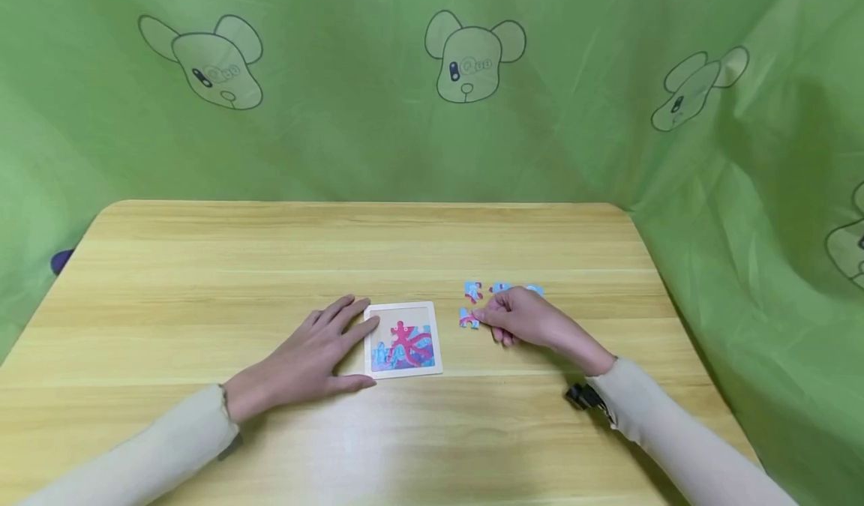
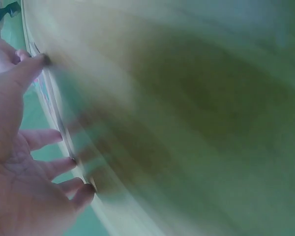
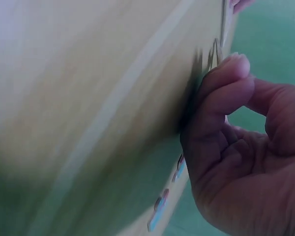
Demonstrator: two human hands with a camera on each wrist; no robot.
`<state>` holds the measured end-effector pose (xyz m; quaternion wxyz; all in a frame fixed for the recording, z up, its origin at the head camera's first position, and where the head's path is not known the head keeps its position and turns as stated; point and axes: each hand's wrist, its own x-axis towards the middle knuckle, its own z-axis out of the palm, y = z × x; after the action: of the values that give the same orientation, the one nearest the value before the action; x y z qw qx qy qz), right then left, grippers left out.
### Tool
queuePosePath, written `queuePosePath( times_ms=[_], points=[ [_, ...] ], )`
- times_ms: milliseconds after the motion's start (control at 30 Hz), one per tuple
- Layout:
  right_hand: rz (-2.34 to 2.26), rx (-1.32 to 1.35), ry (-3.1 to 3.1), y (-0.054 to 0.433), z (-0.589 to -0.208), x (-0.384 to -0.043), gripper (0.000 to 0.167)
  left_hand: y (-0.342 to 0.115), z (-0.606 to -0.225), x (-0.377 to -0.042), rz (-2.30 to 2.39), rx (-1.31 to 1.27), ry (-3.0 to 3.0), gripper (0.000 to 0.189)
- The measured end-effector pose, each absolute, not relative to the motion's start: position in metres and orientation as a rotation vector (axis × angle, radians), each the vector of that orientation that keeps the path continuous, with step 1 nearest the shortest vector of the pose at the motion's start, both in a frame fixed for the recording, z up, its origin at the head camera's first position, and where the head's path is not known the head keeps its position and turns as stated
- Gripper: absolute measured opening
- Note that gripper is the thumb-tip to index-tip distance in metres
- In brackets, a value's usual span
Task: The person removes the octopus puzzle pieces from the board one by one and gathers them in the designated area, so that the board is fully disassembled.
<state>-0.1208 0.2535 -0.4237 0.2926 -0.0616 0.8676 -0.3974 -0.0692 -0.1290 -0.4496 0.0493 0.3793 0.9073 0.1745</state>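
the puzzle piece (image 1: 466, 321) lay just left of the right hand's (image 1: 529, 317) fingertips, between them and the square tray (image 1: 436, 341), near the tray's right rim but apart from it. it looked roughly square, so no long axis could be told. the right hand was the nearer one; its thumb and forefinger pinched the piece by its right edge, though whether it was clear of the table (image 1: 270, 251) could not be told. the left hand (image 1: 313, 352) rested at the tray's left side, fingers spread, thumb by the lower left corner. the tray's lower part held joined pieces (image 1: 412, 348); bare board showed above them. only the head view laid out this order. the right wrist view showed the hand's curled underside and two loose pieces (image 3: 159, 211) edge-on, while the pinched one was unclear there.
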Motion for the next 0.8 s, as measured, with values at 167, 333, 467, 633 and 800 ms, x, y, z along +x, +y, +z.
queuePosePath(
  times_ms=[167, 333, 467, 633, 800],
  points=[
    [-1.052, -0.125, 2.336, 0.2547, -0.4235, -0.1216, 0.033, -0.1287, -0.4507, -0.0686, 0.546, 1.139, 2.764, 0.088],
    [-1.054, -0.126, 2.353, 0.2555, -0.4224, -0.1214, 0.03, -0.1285, -0.4513, -0.0686, 0.548, 1.127, 2.76, 0.088],
    [-1.051, -0.114, 2.367, 0.2553, -0.4214, -0.121, 0.027, -0.1283, -0.4513, -0.0689, 0.549, 1.135, 2.76, 0.088],
    [-1.029, -0.117, 2.403, 0.255, -0.42, -0.1201, 0.022, -0.1282, -0.4486, -0.0693, 0.542, 1.143, 2.764, 0.09],
    [-0.979, -0.163, 2.483, 0.2507, -0.4162, -0.1143, 0.023, -0.1298, -0.4449, -0.0698, 0.556, 1.136, 2.73, 0.089]
  ],
)
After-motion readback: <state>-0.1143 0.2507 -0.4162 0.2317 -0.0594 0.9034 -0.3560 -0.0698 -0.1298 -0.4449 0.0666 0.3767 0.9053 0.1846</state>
